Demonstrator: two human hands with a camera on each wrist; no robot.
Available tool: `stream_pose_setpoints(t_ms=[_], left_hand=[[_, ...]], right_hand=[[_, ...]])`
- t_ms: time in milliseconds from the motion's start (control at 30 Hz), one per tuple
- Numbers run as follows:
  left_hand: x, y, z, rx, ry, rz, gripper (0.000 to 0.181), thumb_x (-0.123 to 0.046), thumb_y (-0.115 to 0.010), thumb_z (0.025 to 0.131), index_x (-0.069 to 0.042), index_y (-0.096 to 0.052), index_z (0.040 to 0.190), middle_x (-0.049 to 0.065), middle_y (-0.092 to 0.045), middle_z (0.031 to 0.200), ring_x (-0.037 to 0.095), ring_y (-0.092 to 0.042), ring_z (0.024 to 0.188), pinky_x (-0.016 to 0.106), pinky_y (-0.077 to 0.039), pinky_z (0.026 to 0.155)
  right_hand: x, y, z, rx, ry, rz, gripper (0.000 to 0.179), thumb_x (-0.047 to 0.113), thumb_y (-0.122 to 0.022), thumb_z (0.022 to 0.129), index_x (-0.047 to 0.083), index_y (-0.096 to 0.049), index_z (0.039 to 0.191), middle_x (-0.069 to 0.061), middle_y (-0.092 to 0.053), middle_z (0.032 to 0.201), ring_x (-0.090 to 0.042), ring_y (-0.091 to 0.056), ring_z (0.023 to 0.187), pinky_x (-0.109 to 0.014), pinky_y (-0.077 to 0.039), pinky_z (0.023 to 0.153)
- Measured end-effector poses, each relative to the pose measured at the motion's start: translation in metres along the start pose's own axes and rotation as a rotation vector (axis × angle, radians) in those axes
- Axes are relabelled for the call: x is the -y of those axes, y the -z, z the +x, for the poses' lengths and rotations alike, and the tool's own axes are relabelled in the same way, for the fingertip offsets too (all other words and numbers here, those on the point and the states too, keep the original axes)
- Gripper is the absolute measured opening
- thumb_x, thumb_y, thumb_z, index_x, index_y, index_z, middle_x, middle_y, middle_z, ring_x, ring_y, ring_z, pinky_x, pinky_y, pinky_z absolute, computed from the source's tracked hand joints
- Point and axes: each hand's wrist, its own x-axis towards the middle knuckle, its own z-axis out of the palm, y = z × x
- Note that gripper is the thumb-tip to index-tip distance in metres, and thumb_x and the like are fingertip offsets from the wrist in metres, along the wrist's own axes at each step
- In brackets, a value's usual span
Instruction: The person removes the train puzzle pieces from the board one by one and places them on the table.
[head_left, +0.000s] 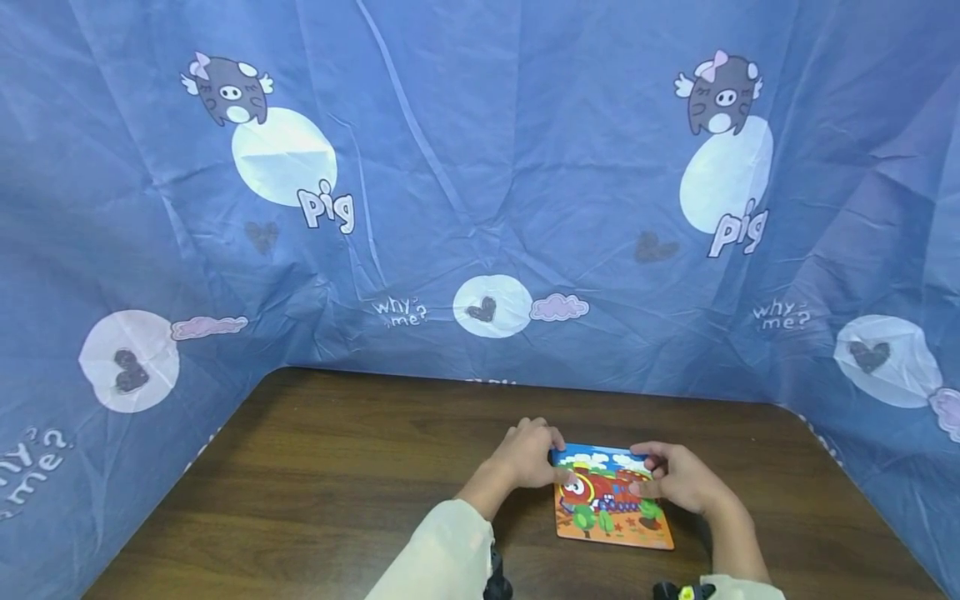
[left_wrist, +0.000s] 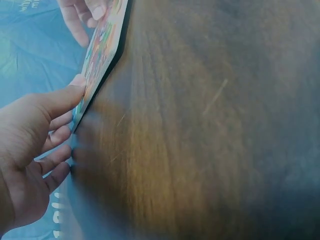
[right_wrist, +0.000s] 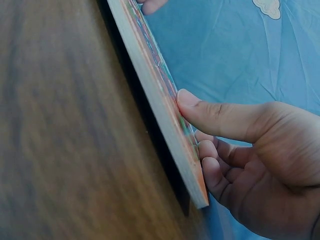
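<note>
A thin square picture board (head_left: 618, 523) printed with a cartoon red train, trees and clouds lies picture side up between both hands. My left hand (head_left: 528, 454) pinches its left side, thumb over the picture and fingers at the edge. From the opposite side my right hand (head_left: 686, 479) grips it, the thumb on the picture and the forefinger reaching to the far corner. In the right wrist view the pale board edge (right_wrist: 160, 107) shows side-on, a dark shadow strip beneath it. The left wrist view shows the left thumb (left_wrist: 70, 97) against the board's printed face.
The brown wooden table (head_left: 322, 492) surrounds the board. Behind it and at both sides hangs a blue cloth (head_left: 420, 242) printed with pigs, hearts and clouds. Dark wrist devices show at both light sleeves (head_left: 442, 554) near the bottom of the head view.
</note>
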Motion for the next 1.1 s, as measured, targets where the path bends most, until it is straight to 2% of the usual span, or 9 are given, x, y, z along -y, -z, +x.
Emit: stream_pose_setpoints(t_ms=[133,300,400,533,833,1100], left_hand=[[-0.003,-0.001,-0.001,-0.004,0.015,0.000,0.050,-0.057,-0.082,0.081,-0.018,-0.073,0.112,-0.005,-0.062,0.108,0.017,-0.051,0.104,0.034,-0.044,0.095],[-0.006,-0.002,-0.001,-0.003,0.044,0.007,0.049,-0.058,-0.082,0.080,-0.019,-0.070,0.107,-0.004,-0.060,0.110,0.018,-0.050,0.103,0.034,-0.042,0.093],[-0.008,-0.003,0.000,-0.003,0.066,0.003,0.048,-0.058,-0.083,0.079,-0.020,-0.067,0.102,-0.004,-0.058,0.107,0.018,-0.048,0.101,0.034,-0.041,0.092],[-0.010,-0.004,0.000,-0.001,0.087,-0.008,0.048,-0.058,-0.084,0.078,-0.020,-0.065,0.101,-0.005,-0.056,0.104,0.018,-0.047,0.100,0.033,-0.042,0.092],[-0.013,-0.002,0.001,0.030,0.107,-0.006,0.048,-0.057,-0.084,0.079,-0.020,-0.063,0.102,-0.004,-0.054,0.103,0.019,-0.045,0.101,0.035,-0.041,0.093],[-0.015,-0.002,0.004,0.025,0.129,-0.034,0.051,-0.052,-0.087,0.077,-0.018,-0.064,0.106,-0.003,-0.056,0.103,0.020,-0.048,0.104,0.036,-0.040,0.092]], right_hand=[[-0.003,0.000,-0.001,0.018,0.025,0.021,0.059,0.010,-0.089,0.077,0.001,-0.065,0.131,-0.010,-0.055,0.100,-0.023,-0.049,0.082,-0.034,-0.043,0.070],[-0.005,0.002,-0.003,0.097,0.119,0.009,0.044,0.009,-0.085,0.081,0.006,-0.073,0.124,-0.009,-0.058,0.095,-0.022,-0.047,0.075,-0.032,-0.042,0.064],[-0.005,0.003,-0.003,0.138,0.151,-0.008,0.042,0.013,-0.085,0.083,0.008,-0.075,0.123,-0.009,-0.062,0.101,-0.022,-0.048,0.082,-0.033,-0.043,0.068],[-0.003,0.002,-0.003,0.152,0.135,-0.023,0.043,0.018,-0.087,0.082,0.012,-0.075,0.123,-0.009,-0.063,0.114,-0.023,-0.049,0.096,-0.037,-0.043,0.077],[0.005,0.000,-0.004,0.137,0.089,-0.047,0.043,0.017,-0.088,0.079,0.015,-0.077,0.121,-0.008,-0.061,0.112,-0.025,-0.051,0.098,-0.040,-0.045,0.081],[0.008,-0.002,-0.002,0.131,0.058,-0.035,0.044,0.015,-0.090,0.078,0.014,-0.078,0.119,-0.012,-0.061,0.120,-0.029,-0.053,0.109,-0.053,-0.048,0.092]])
